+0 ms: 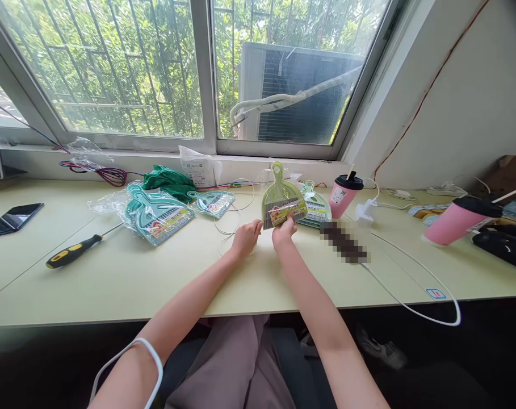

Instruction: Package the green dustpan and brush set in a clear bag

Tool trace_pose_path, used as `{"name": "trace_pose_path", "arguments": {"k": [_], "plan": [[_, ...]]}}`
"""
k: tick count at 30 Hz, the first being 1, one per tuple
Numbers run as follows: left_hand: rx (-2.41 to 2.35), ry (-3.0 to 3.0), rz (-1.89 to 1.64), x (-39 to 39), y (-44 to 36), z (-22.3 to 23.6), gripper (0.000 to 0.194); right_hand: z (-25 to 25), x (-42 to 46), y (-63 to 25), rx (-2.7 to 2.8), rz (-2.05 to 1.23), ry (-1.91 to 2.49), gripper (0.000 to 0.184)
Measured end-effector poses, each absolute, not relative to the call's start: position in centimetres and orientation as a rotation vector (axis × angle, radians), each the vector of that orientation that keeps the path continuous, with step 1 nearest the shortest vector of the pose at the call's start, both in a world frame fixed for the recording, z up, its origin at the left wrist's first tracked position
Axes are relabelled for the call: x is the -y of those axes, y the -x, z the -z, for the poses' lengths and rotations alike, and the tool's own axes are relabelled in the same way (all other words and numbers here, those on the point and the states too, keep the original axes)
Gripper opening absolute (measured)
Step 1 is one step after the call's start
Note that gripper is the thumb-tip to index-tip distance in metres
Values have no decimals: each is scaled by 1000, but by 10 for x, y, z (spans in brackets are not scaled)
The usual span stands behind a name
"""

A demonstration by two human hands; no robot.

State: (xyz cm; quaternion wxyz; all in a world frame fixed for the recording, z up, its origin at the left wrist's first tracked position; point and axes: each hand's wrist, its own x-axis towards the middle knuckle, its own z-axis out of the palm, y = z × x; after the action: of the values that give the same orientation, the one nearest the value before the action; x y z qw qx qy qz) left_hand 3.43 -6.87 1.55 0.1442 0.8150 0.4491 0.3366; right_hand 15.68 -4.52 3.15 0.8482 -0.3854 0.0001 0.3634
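Observation:
A small green dustpan with its hand brush nested in front stands tilted upright above the table, a yellow label across the bristles. My right hand grips it from below, thumb over the label. At its lower left corner my left hand is closed, fingertips pinching the edge or its clear wrapping; which of the two I cannot tell. Just behind to the right lies a paler green dustpan set, partly hidden. Left of my hands are several teal dustpan sets in clear plastic and a smaller teal set.
On the left lie a screwdriver and a phone. A green plastic bag sits near the window. Pink cups with black lids, a white plug and a looping white cable occupy the right side.

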Motion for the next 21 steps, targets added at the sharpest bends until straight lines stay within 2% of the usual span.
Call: {"name": "trace_pose_path", "arguments": {"k": [6, 12, 21], "plan": [[-1399, -2273, -1024, 67, -31, -20, 20, -33, 46, -157, -37, -768, 778, 21], [-1374, -2100, -1146, 65, -30, -22, 21, -30, 46, -150, -8, -802, 771, 24], [-1254, -2177, -1086, 57, -28, -17, 24, -29, 45, -153, -23, -811, 761, 21]]}}
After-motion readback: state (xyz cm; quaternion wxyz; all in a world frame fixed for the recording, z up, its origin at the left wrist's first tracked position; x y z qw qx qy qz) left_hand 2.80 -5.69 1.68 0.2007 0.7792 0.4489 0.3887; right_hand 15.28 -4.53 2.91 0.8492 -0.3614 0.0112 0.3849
